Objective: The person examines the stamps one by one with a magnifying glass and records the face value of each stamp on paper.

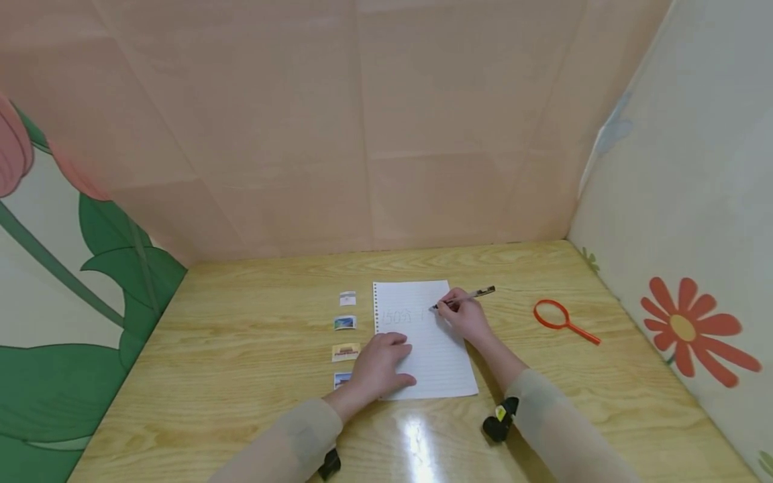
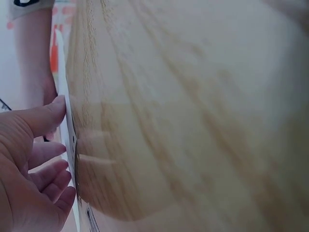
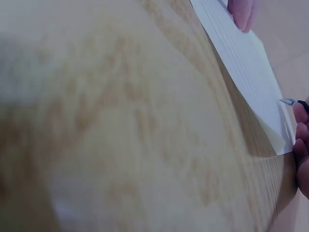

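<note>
A lined sheet of paper (image 1: 431, 365) with holes along its left edge lies on the wooden table. Faint writing that looks like "150" and a further mark runs across its upper part. My right hand (image 1: 468, 318) grips a pen (image 1: 483, 292), its tip at the paper just right of the writing. In the right wrist view the pen (image 3: 288, 101) shows its pointed tip by the sheet (image 3: 241, 72). My left hand (image 1: 380, 365) rests on the sheet's lower left, thumb and fingers spread; in the left wrist view its fingertips touch the paper's edge.
Several small picture cards (image 1: 345, 323) lie in a column left of the paper, the lowest partly behind my left hand. A red magnifying glass (image 1: 568, 325) lies to the right. A pink covered wall (image 1: 362, 168) stands behind the table (image 1: 241, 349), with painted walls at both sides.
</note>
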Motion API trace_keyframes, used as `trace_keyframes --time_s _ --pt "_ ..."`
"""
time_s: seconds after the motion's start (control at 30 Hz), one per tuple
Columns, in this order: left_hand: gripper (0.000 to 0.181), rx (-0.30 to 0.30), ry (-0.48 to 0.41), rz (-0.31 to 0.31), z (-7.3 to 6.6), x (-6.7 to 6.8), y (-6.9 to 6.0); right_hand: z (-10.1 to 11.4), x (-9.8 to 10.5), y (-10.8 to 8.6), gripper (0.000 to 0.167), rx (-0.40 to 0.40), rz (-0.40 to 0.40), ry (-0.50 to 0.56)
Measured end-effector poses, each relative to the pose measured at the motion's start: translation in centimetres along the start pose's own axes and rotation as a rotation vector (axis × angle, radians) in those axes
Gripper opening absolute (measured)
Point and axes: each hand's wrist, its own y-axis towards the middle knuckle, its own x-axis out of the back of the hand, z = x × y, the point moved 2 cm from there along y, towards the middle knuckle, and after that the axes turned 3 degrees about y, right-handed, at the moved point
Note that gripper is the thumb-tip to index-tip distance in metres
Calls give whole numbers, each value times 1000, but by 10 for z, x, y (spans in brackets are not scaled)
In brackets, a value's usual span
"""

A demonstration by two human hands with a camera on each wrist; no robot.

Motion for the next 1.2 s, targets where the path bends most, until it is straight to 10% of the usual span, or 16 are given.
trace_keyframes --time_s 0.97,1.2 --pt "59 -7 14 3 0 -2 1 -2 3 -10 6 91 63 6" --pt "60 0 5 15 0 -1 0 -3 3 -7 5 49 -25 33"
